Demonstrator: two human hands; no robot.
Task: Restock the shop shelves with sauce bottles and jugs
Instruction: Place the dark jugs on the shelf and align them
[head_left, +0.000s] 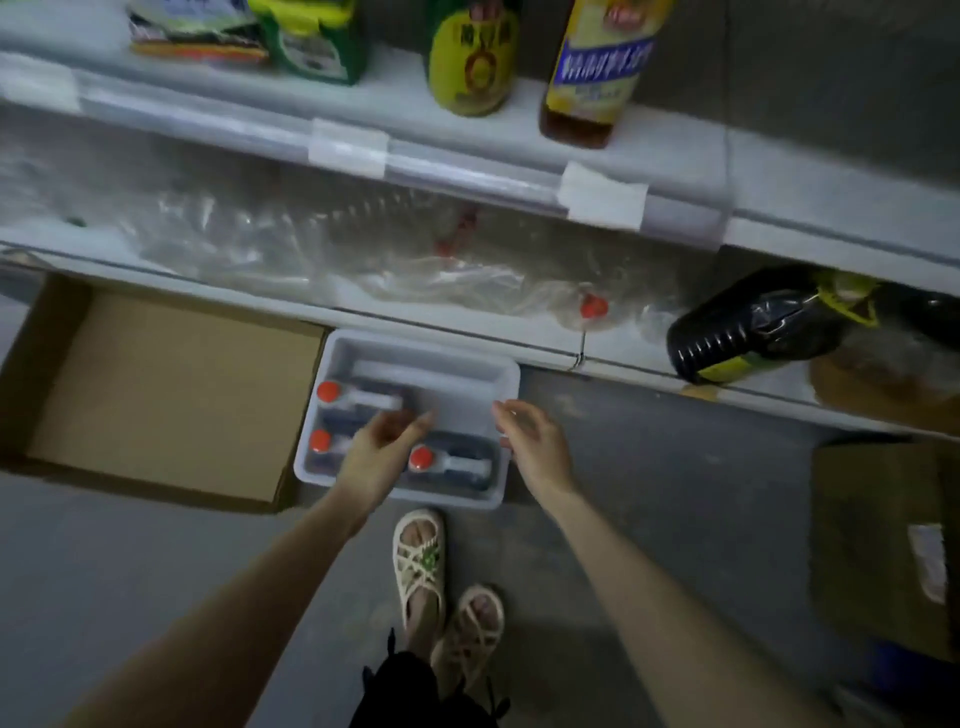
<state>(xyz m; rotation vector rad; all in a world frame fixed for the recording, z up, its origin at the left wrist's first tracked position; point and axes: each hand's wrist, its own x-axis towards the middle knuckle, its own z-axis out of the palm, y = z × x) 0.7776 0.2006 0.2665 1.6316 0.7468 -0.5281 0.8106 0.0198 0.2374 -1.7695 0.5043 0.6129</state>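
Note:
A grey plastic bin sits on the floor below the lowest shelf. Three dark sauce jugs with red caps lie in it: one at the back, one at the front left, one at the front right. My left hand hovers over the bin's middle with fingers spread, holding nothing. My right hand is open at the bin's right rim, fingers apart. On the lower shelf, a dark jug with a yellow handle lies on its side.
An open cardboard box stands on the floor left of the bin. Clear plastic wrapping covers the lower shelf. The upper shelf holds a yellow bottle, an amber oil bottle and green packets. Another carton is at the right.

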